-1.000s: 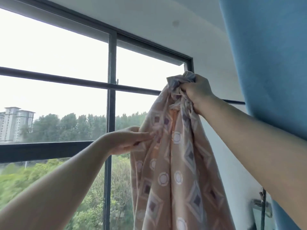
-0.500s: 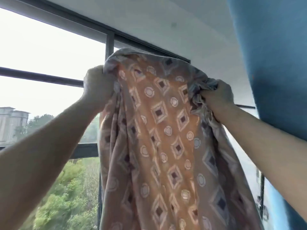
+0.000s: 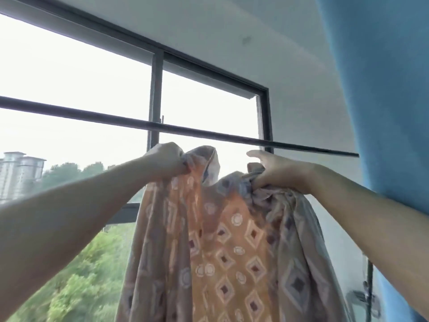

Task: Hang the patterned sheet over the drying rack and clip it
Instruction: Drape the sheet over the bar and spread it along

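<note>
The patterned sheet [image 3: 232, 240], orange-pink with diamonds and circles, hangs down between my raised arms. My left hand [image 3: 166, 162] grips its top edge at the left. My right hand [image 3: 276, 170] clutches a bunched part of the top edge at the right, with the index finger stretched out. The drying rack's dark rod [image 3: 209, 132] runs across in front of the window, just above both hands. The sheet's top edge sags between my hands and lies below the rod, not touching it. No clip is in view.
A blue cloth [image 3: 383, 89] hangs at the right, covering the rod's right end. The dark window frame [image 3: 156, 94] stands behind the rod. A metal fixture [image 3: 366, 296] is on the wall at lower right.
Half a second ago both hands held the sheet spread high, covering the rod. Now the hands and the sheet's top edge are lower, and the rod shows above them.
</note>
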A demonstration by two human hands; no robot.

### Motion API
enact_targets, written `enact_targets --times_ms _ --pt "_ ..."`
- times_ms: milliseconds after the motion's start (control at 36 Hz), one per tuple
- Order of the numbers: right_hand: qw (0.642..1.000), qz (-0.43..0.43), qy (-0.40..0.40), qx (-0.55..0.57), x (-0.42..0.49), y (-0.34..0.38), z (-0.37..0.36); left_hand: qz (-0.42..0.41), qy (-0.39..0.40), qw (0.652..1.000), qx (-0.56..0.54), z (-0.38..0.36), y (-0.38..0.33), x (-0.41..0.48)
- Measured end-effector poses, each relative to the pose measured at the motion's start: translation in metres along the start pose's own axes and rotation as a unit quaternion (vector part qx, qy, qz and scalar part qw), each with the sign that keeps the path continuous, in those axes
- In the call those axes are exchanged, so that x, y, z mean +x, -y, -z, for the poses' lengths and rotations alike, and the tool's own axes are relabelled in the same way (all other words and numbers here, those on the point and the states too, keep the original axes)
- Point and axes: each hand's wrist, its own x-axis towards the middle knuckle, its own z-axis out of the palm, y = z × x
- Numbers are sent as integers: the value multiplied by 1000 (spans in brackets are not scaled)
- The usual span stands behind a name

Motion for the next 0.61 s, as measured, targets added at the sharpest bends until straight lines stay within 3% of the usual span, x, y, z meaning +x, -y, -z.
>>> enact_targets --times_ms 111,167,278,389,444,611 --pt "982 -31 173 66 -2 16 -16 -38 66 997 -27 -10 -25 -9" --pt "974 -21 191 122 2 17 -23 -50 72 995 -45 -11 -34 -5" --pt "964 -32 155 213 7 10 -24 -58 65 994 -58 -5 -37 -6" --pt "942 -14 -7 335 17 -3 -19 -34 96 992 -71 -2 -16 -10" --pt "931 10 -40 362 17 -7 -16 -26 93 992 -84 -4 -6 -14" --pt "960 -10 192 202 2 14 -32 -53 83 987 -123 -15 -10 -14"
